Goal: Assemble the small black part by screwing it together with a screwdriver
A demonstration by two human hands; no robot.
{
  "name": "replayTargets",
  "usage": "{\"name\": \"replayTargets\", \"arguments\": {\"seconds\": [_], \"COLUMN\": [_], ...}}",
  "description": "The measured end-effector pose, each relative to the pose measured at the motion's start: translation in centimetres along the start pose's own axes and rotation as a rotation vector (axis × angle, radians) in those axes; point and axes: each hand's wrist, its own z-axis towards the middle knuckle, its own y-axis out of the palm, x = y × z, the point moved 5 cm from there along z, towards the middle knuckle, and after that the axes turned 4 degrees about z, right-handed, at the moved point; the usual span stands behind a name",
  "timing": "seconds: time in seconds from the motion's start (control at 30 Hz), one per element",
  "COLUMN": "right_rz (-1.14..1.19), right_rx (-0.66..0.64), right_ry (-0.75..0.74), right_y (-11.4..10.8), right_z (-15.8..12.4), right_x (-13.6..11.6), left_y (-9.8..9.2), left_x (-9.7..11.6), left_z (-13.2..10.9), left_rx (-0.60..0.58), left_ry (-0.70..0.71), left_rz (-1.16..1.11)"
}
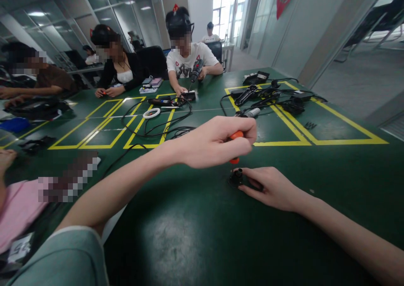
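Observation:
My left hand (217, 143) is wrapped round the orange handle of a screwdriver (234, 161), held upright with its tip pointing down. Right under it stands a small black round part (235, 179) with a short raised tube, on the green table. The thumb and fingers of my right hand (268, 185) pinch that part from its right side. Whether the screwdriver's tip touches the part I cannot tell, since the shaft is thin and dim here.
Black cables and dark parts (252, 94) lie within yellow taped outlines beyond my hands. A white ring (151, 113) rests among cables at centre left. Across the table (195, 218) a person holds a power drill (196, 70); other people sit to the left, one close by in pink.

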Motion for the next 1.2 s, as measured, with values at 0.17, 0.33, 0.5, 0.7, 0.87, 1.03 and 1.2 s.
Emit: {"name": "replayTargets", "arguments": {"seconds": [0.17, 0.33, 0.5, 0.7, 0.87, 1.03, 1.2], "right_rz": [0.018, 0.002, -0.027, -0.037, -0.027, -0.033, -0.045], "right_rx": [-0.002, 0.022, 0.026, 0.024, 0.005, 0.011, 0.017], "right_ry": [0.017, -0.009, -0.019, 0.015, 0.029, 0.014, 0.017], "right_y": [-0.2, -0.3, -0.2, -0.1, 0.0, 0.0, 0.0], "right_z": [-0.1, -0.1, 0.0, 0.2, 0.4, 0.3, 0.2], "right_x": [0.0, 0.0, 0.0, 0.2, 0.2, 0.2, 0.2], "left_y": [-0.6, -0.8, 0.0, 1.8, 1.8, 2.1, 2.4], "left_x": [0.0, 0.4, 1.1, 2.1, 2.2, 1.3, 1.5], "left_z": [-0.6, -0.1, 2.0, 3.1, 2.3, 2.5, 2.6], "left_rx": [-0.039, -0.018, 0.082, 0.097, 0.122, 0.149, 0.149], "left_ry": [-0.022, 0.038, 0.119, 0.064, 0.032, 0.082, 0.1], "left_rz": [0.014, 0.073, 0.358, 0.671, 0.693, 0.59, 0.497]}}
